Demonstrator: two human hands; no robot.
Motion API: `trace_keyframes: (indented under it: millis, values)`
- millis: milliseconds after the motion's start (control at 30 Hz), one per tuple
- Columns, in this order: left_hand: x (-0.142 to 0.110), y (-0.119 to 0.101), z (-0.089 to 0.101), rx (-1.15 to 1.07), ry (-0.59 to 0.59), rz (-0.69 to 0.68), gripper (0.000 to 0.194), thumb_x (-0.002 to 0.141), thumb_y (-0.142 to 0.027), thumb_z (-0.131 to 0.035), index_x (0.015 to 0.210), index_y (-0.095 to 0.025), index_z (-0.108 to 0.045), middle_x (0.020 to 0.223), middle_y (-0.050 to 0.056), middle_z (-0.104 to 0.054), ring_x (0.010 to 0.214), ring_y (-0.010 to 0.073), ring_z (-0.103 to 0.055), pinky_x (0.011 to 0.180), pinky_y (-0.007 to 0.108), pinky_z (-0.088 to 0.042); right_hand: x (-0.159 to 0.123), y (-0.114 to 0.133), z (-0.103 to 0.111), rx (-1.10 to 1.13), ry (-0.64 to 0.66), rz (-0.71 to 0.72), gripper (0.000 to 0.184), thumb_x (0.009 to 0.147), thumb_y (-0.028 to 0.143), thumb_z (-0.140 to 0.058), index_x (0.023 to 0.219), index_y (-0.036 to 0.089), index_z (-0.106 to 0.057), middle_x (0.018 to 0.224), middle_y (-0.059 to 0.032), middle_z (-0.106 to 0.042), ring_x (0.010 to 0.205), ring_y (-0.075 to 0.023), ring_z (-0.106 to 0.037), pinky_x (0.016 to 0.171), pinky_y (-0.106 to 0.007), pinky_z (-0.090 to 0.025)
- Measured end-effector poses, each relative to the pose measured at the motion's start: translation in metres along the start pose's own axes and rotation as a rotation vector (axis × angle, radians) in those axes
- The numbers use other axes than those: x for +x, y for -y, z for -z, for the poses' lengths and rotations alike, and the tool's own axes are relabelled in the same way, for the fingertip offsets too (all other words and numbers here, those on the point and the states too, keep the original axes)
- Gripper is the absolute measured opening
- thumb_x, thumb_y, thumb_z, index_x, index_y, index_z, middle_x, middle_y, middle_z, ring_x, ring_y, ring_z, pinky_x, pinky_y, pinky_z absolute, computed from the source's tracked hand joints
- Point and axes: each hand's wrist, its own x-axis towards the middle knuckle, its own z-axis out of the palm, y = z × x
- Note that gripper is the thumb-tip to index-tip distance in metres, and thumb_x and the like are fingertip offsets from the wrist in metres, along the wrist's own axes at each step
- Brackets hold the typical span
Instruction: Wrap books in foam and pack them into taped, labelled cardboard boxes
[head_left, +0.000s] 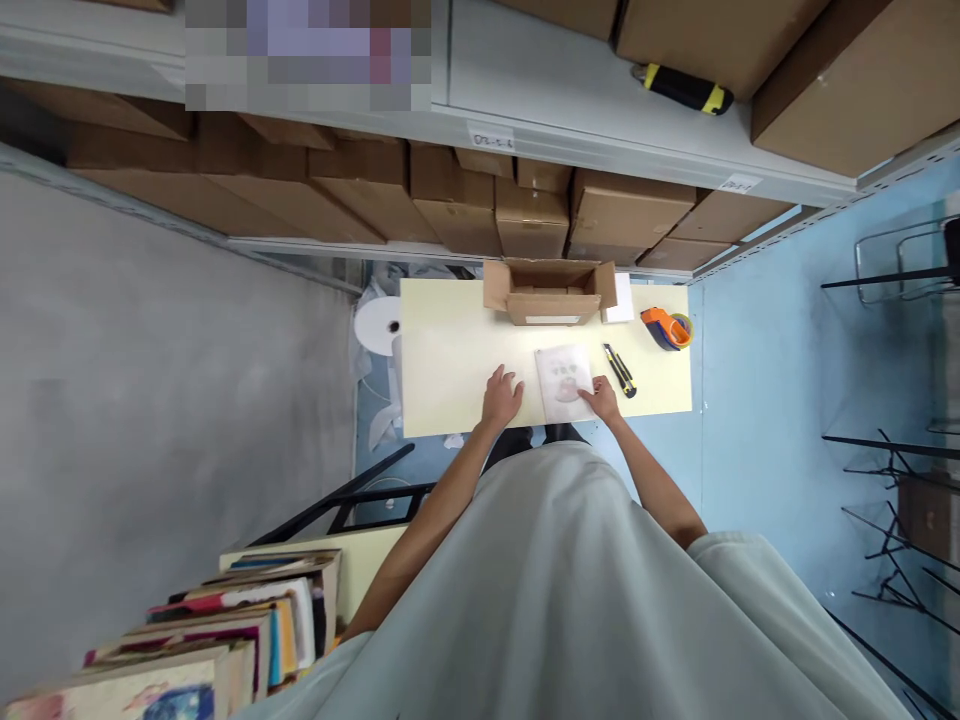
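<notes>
A flat, whitish packet (559,372) with a faint face-like pattern lies on the pale yellow table (457,330), close to its near edge. My right hand (604,402) grips the packet's right edge, with the thumb across its top. Left of the packet, my left hand (502,398) rests on the table, holding nothing, its fingers apart. A yellow-and-black utility knife (619,371) lies just right of the packet. Behind the packet stands a small cardboard box (553,308) with its flaps open.
An orange-and-blue tape dispenser (666,328) and a white box (618,299) sit on the table's right part. A white roll (377,325) is beside the left edge. Shelves of cardboard boxes (531,217) rise behind, with another yellow-and-black knife (682,88). Books (247,625) are stacked at lower left.
</notes>
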Motion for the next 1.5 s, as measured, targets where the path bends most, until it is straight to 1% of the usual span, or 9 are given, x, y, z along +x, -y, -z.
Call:
trace_keyframes:
  millis: [133,267,367,567,867,1067,1233,1400,1500]
  values:
    - [0.003,-0.001,-0.004,0.087,0.004,-0.022,0.047,0.106,-0.033,-0.056,0.147,-0.013,-0.065,0.177,0.025,-0.049,0.171,0.0414,-0.041,0.141,0.063,-0.036,0.028,-0.008,0.053,-0.189,-0.262,0.126,0.03,0.093,0.04,-0.072,0.116,0.023,-0.064,0.126,-0.0164,-0.076,0.109,-0.0303,-0.073,0.106,-0.047,-0.06]
    - [0.004,-0.001,-0.007,0.107,0.01,-0.03,0.048,0.104,-0.033,-0.057,0.148,-0.015,-0.065,0.175,0.023,-0.052,0.17,0.0409,-0.042,0.142,0.061,-0.035,0.079,-0.012,0.135,-0.487,-0.567,0.12,0.045,0.099,0.029,-0.063,0.142,0.014,-0.06,0.15,-0.0283,-0.065,0.141,-0.0403,-0.056,0.121,-0.057,-0.048]
    - [0.003,-0.003,-0.005,0.118,0.025,-0.004,0.047,0.104,-0.033,-0.058,0.146,-0.015,-0.066,0.176,0.023,-0.05,0.17,0.0403,-0.042,0.143,0.058,-0.035,0.115,-0.017,0.173,-0.654,-0.511,0.071,0.054,0.091,0.022,-0.071,0.143,0.011,-0.062,0.158,-0.0306,-0.059,0.146,-0.0428,-0.048,0.123,-0.059,-0.043]
    - [0.005,-0.006,0.001,0.118,0.026,0.032,0.043,0.103,-0.033,-0.057,0.142,-0.016,-0.069,0.175,0.021,-0.053,0.167,0.0382,-0.047,0.143,0.056,-0.036,0.136,-0.027,0.179,-0.751,-0.413,0.136,0.033,0.097,0.021,-0.061,0.126,0.014,-0.075,0.137,-0.0264,-0.073,0.146,-0.0414,-0.044,0.125,-0.059,-0.036]
    - [0.007,0.002,-0.006,0.085,-0.028,0.021,0.039,0.101,-0.027,-0.061,0.137,-0.017,-0.074,0.17,0.021,-0.056,0.163,0.0398,-0.052,0.141,0.057,-0.04,0.094,-0.031,0.169,-0.779,-0.362,0.264,0.032,0.101,0.032,-0.059,0.119,0.015,-0.079,0.129,-0.0229,-0.08,0.148,-0.0406,-0.05,0.133,-0.061,-0.031]
    - [-0.003,0.007,-0.016,0.069,-0.019,-0.047,0.047,0.1,-0.025,-0.063,0.144,-0.014,-0.071,0.179,0.022,-0.049,0.169,0.0422,-0.043,0.142,0.061,-0.037,0.024,-0.022,0.127,-0.766,-0.32,0.532,0.03,0.108,0.038,-0.059,0.114,0.018,-0.079,0.116,-0.0202,-0.083,0.148,-0.0425,-0.056,0.137,-0.068,-0.03]
    - [-0.012,0.019,-0.024,0.019,-0.019,-0.133,0.055,0.099,-0.023,-0.062,0.153,-0.013,-0.065,0.184,0.023,-0.042,0.173,0.0419,-0.038,0.142,0.062,-0.037,-0.022,0.027,0.032,-0.706,-0.111,0.825,0.027,0.113,0.039,-0.059,0.118,0.022,-0.08,0.123,-0.0164,-0.083,0.147,-0.0403,-0.061,0.139,-0.069,-0.032]
    - [-0.017,0.036,-0.022,-0.068,0.022,-0.227,0.064,0.096,-0.019,-0.061,0.16,-0.012,-0.059,0.182,0.021,-0.044,0.176,0.0376,-0.035,0.143,0.059,-0.038,0.0,0.101,-0.087,-0.761,0.141,0.963,0.027,0.113,0.027,-0.056,0.121,0.018,-0.081,0.121,-0.0175,-0.083,0.154,-0.0354,-0.056,0.145,-0.059,-0.031]
    - [-0.021,0.043,-0.014,-0.071,0.077,-0.246,0.062,0.093,-0.016,-0.062,0.154,-0.01,-0.063,0.185,0.021,-0.039,0.176,0.037,-0.033,0.143,0.056,-0.039,0.031,0.131,-0.135,-0.767,0.213,0.957,0.031,0.107,0.011,-0.054,0.119,0.019,-0.082,0.117,-0.0162,-0.082,0.153,-0.0319,-0.055,0.146,-0.055,-0.03]
